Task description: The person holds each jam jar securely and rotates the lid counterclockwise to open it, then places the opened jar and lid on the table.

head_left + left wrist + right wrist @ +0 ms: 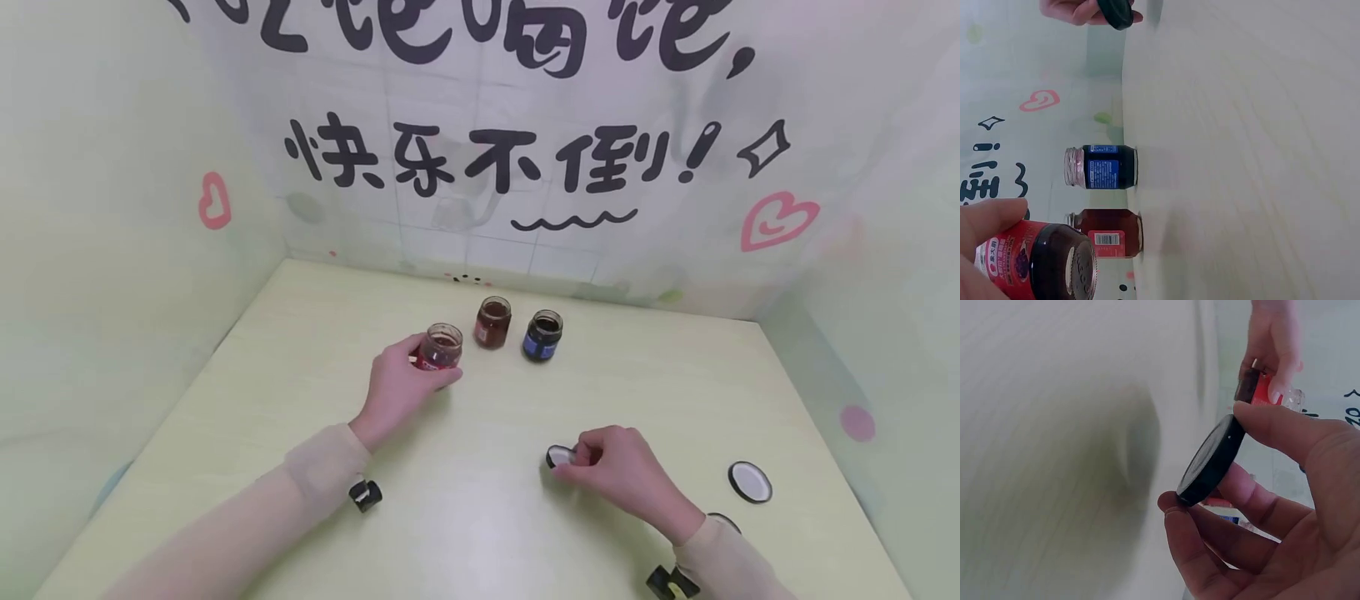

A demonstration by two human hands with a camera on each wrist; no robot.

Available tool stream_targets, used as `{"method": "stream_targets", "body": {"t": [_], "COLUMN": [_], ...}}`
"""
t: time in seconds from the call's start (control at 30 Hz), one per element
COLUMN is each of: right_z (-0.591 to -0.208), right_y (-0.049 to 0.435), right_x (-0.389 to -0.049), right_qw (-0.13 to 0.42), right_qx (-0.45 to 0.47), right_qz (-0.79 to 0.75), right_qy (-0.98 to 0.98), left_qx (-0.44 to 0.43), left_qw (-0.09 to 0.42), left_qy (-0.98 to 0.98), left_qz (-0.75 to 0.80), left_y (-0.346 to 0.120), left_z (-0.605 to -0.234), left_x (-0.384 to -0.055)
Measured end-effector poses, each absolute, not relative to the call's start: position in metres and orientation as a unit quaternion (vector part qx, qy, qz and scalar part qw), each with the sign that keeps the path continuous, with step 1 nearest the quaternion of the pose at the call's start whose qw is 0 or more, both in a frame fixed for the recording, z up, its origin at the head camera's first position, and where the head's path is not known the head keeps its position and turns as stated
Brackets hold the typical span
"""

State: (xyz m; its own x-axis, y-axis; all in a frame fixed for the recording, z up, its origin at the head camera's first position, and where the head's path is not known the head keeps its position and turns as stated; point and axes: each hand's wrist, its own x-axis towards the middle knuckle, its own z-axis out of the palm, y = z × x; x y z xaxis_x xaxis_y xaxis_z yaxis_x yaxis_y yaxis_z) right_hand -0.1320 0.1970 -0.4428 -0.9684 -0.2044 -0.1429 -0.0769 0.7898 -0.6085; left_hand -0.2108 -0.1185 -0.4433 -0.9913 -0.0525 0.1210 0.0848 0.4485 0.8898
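Observation:
My left hand (393, 385) grips a lidless glass jam jar (442, 346) with a red label, thumb on one side and fingers round the other. In the left wrist view the base of this red-labelled jar (1063, 265) shows, raised off the table. My right hand (628, 473) pinches a dark jar lid (1213, 461) by its edge, thumb at one side and fingertips at the other. Its white inside shows in the head view, and it is tilted above the table. Beyond the left hand stand a lidless reddish-brown jar (492, 325) and a lidless dark jar (542, 337) with a blue label.
A second lid (750, 482) lies white side up on the pale table (480, 517) at the right. Another lid (724, 521) is partly hidden by the right sleeve. Printed sheets (465, 225) surround the table at the back and sides.

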Motion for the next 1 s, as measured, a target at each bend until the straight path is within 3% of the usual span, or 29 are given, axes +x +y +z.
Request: {"method": "stream_targets", "body": {"t": [0.7,1.0], "right_z": [-0.452,-0.456], "right_y": [0.253,0.272], "right_x": [-0.117,-0.117], "right_qw": [0.020,0.028], "right_qx": [-0.097,-0.089], "right_qz": [-0.190,-0.145], "right_qy": [0.977,0.985], "left_qx": [0.101,0.106], "left_qw": [0.026,0.031], "left_qy": [-0.831,-0.834], "left_qz": [-0.546,-0.541], "left_y": [-0.150,-0.153], "left_z": [-0.459,-0.464], "left_x": [-0.260,-0.272]}}
